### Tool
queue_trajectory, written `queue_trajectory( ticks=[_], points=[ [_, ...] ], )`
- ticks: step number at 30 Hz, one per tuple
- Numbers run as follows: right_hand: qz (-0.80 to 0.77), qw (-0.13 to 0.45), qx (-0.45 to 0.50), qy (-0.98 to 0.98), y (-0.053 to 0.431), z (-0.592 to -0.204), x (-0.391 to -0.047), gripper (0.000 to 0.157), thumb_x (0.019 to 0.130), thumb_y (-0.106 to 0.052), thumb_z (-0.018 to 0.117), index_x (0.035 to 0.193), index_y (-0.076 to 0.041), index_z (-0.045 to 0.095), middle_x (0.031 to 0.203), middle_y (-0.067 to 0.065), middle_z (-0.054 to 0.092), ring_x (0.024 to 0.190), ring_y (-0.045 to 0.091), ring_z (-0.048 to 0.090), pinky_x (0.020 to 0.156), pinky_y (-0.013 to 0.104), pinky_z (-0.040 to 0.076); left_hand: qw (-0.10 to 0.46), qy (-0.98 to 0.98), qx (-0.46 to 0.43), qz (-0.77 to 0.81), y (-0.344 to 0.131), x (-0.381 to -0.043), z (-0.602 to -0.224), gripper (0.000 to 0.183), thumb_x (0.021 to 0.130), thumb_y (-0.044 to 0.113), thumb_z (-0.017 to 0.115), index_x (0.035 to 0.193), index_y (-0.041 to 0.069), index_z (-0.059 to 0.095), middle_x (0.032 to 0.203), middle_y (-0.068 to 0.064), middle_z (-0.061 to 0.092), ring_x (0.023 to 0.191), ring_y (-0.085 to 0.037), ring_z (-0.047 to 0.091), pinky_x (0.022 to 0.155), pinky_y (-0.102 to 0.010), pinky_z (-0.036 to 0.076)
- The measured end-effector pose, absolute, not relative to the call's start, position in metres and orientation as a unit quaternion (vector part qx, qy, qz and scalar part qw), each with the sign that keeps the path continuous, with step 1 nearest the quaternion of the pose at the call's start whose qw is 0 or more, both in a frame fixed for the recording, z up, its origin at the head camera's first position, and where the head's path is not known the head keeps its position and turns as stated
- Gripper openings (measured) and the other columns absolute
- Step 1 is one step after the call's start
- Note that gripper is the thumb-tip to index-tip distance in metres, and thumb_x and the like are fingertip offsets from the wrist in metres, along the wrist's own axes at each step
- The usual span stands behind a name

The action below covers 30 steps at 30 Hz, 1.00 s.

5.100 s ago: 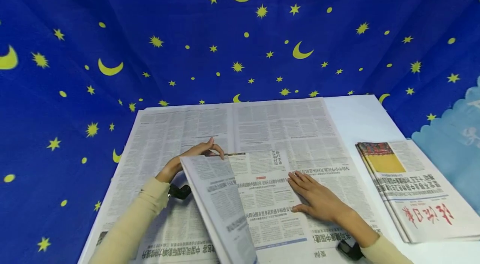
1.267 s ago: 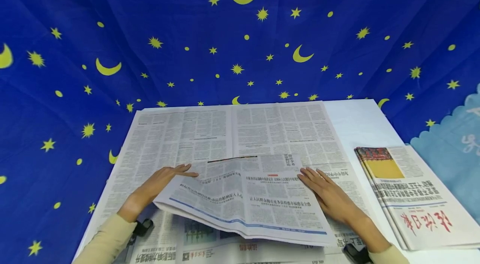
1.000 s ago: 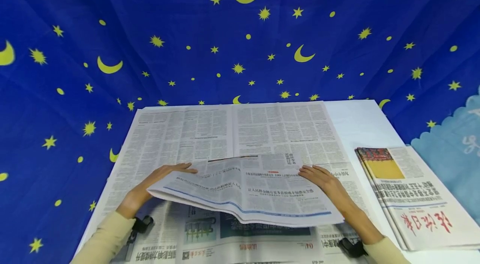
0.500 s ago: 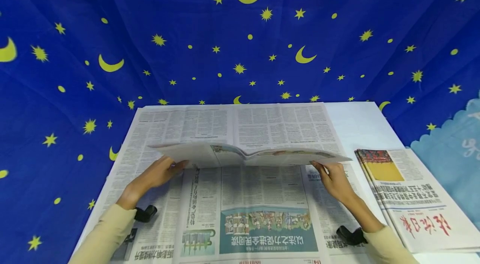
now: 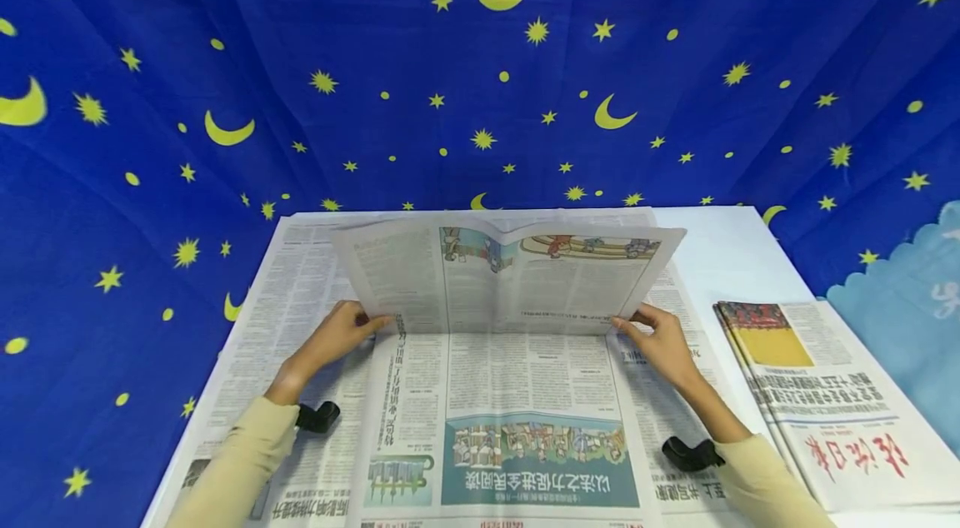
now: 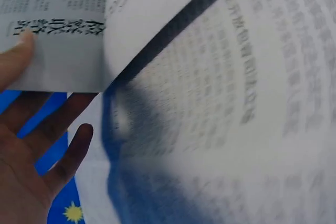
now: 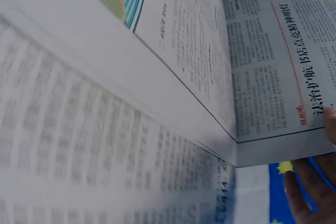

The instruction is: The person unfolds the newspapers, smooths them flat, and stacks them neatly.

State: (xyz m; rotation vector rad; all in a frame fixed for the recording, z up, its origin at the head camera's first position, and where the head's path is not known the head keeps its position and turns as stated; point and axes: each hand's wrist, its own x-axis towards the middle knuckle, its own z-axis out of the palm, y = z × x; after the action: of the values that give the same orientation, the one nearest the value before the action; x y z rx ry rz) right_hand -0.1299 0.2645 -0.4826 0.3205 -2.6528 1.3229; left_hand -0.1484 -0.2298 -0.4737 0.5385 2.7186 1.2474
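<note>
A newspaper (image 5: 540, 382) lies spread in the middle, its near half flat with a teal picture panel. Its far half stands raised and leans away, showing a page with cartoon pictures along the top. My left hand (image 5: 337, 338) pinches the raised part's left edge close to the fold. My right hand (image 5: 666, 342) grips the matching spot on the right edge. In the left wrist view the left thumb (image 6: 18, 59) lies on the page with the other fingers behind it. The right wrist view shows the right fingers (image 7: 302, 192) beneath the page edge.
Larger opened newspaper sheets (image 5: 300, 278) are laid underneath, over a white table (image 5: 712, 249). On the right sits a stack of folded newspapers (image 5: 855, 420) with red lettering. A blue curtain with stars and moons (image 5: 390, 53) hangs behind the table.
Earlier the left hand lifted a page at the left. Then both hands raised the newspaper's near edge and swung it up and away, uncovering the teal picture panel.
</note>
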Motion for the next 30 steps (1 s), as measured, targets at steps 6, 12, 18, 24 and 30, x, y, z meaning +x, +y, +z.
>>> queue_trajectory(
  ticks=[6,12,18,24,30],
  points=[
    [0.472,0.033,0.102,-0.875,0.26,-0.489,-0.141,0.021,0.092,-0.01,0.068,0.105,0.006,0.071,0.094,0.021,0.073,0.074,0.013,0.071,0.061,0.018,0.049,0.049,0.907,0.148,0.39,-0.227,-0.151,-0.481,0.029,0.094,0.026,0.066,0.103,0.0,0.071,0.053,0.002,0.048,0.042,-0.004,0.031,0.041,-0.022,0.027],
    [0.486,0.038,0.058,-0.871,0.254,-0.488,-0.143,0.021,0.092,-0.008,0.067,0.1,0.011,0.069,0.088,0.026,0.072,0.066,0.026,0.071,0.047,0.02,0.044,0.04,0.919,0.129,0.371,-0.223,-0.156,-0.48,0.034,0.093,0.031,0.067,0.079,0.0,0.071,0.048,0.001,0.048,0.04,-0.004,0.035,0.041,-0.024,0.03],
    [0.481,0.042,0.035,-0.875,0.251,-0.49,-0.147,0.021,0.092,-0.011,0.068,0.095,0.01,0.069,0.084,0.026,0.072,0.055,0.02,0.064,0.041,0.02,0.039,0.051,0.919,0.107,0.377,-0.218,-0.162,-0.48,0.041,0.093,0.029,0.068,0.062,0.003,0.06,0.046,0.003,0.046,0.04,-0.008,0.037,0.041,-0.025,0.031],
    [0.466,0.038,0.025,-0.884,0.25,-0.491,-0.152,0.026,0.095,-0.013,0.065,0.104,0.011,0.067,0.088,0.027,0.071,0.061,0.02,0.067,0.044,0.022,0.045,0.064,0.911,0.113,0.39,-0.216,-0.166,-0.479,0.029,0.092,0.027,0.069,0.078,0.002,0.07,0.062,-0.005,0.064,0.048,-0.013,0.051,0.047,-0.026,0.041],
    [0.456,0.026,0.0,-0.89,0.25,-0.493,-0.155,0.029,0.096,-0.012,0.063,0.111,0.013,0.064,0.095,0.029,0.07,0.074,0.028,0.071,0.053,0.022,0.051,0.078,0.92,0.122,0.365,-0.214,-0.166,-0.478,0.019,0.091,0.024,0.07,0.086,0.006,0.073,0.066,-0.002,0.062,0.053,-0.012,0.048,0.05,-0.025,0.038]
  ],
)
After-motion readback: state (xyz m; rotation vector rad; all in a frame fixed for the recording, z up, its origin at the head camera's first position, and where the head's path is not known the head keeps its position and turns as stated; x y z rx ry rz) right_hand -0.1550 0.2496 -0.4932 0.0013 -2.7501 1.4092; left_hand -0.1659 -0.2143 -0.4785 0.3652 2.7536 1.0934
